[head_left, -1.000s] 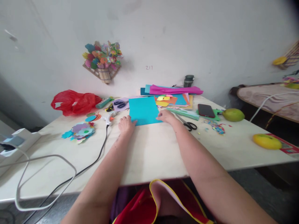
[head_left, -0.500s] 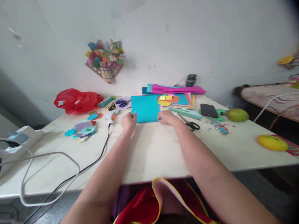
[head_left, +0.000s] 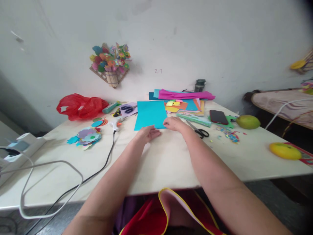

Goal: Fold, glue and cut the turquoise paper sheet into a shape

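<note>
A bright blue sheet of paper (head_left: pixel 151 114) lies on the white table in front of me. My right hand (head_left: pixel 174 123) pinches its near right corner between thumb and fingers. By the sheet's near edge is my left hand (head_left: pixel 148 133), fingers stretched out toward the right and holding nothing. Whether its fingertips touch the paper I cannot tell. Black-handled scissors (head_left: pixel 201 132) rest just right of my right hand. To the left of the sheet sits a white glue gun (head_left: pixel 114 125) with a black cord.
Paper flowers (head_left: pixel 89 136), a red plastic bag (head_left: pixel 79 106) and dark-handled scissors (head_left: pixel 128 108) are on the left. Behind are coloured papers (head_left: pixel 188 106) and a magenta roll (head_left: pixel 186 94). A phone (head_left: pixel 218 117), paper scraps (head_left: pixel 231 134), a green mango (head_left: pixel 248 121) and a yellow one (head_left: pixel 285 151) lie right.
My left hand has let go of the sheet's left edge and moved right along its near side, its fingers opening. The sheet lies flatter; my right hand stays at its corner.
</note>
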`<state>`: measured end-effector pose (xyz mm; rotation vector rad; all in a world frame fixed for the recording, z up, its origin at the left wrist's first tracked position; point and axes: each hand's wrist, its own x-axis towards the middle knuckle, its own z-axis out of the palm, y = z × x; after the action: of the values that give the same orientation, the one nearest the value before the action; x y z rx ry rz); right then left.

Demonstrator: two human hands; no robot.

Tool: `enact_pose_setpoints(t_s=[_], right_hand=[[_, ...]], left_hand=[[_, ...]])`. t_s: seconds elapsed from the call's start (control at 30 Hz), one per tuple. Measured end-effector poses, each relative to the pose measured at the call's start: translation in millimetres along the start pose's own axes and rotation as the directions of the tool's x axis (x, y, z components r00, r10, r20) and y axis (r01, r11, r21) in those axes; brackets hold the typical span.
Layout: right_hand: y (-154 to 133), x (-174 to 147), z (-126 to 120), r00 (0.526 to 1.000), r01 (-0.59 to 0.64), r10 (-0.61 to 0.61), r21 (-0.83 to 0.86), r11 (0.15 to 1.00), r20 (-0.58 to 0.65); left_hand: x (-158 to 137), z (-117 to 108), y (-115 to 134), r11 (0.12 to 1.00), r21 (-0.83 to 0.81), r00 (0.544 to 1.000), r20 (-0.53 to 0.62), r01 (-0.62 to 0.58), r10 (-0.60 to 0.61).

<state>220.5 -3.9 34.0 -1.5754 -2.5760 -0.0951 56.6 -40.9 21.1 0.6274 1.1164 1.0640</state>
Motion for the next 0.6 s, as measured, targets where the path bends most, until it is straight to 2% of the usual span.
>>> enact_pose_setpoints(t_s=[0.1, 0.17, 0.3, 0.43, 0.5, 0.6], right_hand=[[2, 2, 6, 0.997, -0.053, 0.049, 0.069, 0.996, 0.055], [5, 5, 12, 0.997, -0.048, 0.04, 0.128, 0.991, 0.063], [12, 11, 21, 0.998, 0.002, -0.017, 0.246, 0.969, 0.059], [9, 14, 17, 0.999, -0.051, 0.04, 0.471, 0.881, 0.033], [1, 13, 9, 0.998, -0.063, 0.06, 0.585, 0.809, 0.024], [-14, 10, -1, 0.996, -0.086, 0.061, 0.697, 0.712, 0.06]], left_hand=[[1, -1, 2, 0.997, -0.003, 0.996, -0.049, -0.081, 0.081], [0, -3, 4, 0.996, 0.028, 0.995, -0.049, -0.09, 0.091], [-2, -9, 7, 0.989, 0.146, 1.0, 0.011, -0.016, 0.014], [-2, -10, 6, 0.988, 0.139, 0.997, 0.033, 0.067, -0.072], [-1, -8, 4, 0.997, 0.065, 1.0, -0.006, 0.03, -0.029], [2, -7, 1, 0.989, -0.039, 0.984, -0.104, -0.146, 0.141]])
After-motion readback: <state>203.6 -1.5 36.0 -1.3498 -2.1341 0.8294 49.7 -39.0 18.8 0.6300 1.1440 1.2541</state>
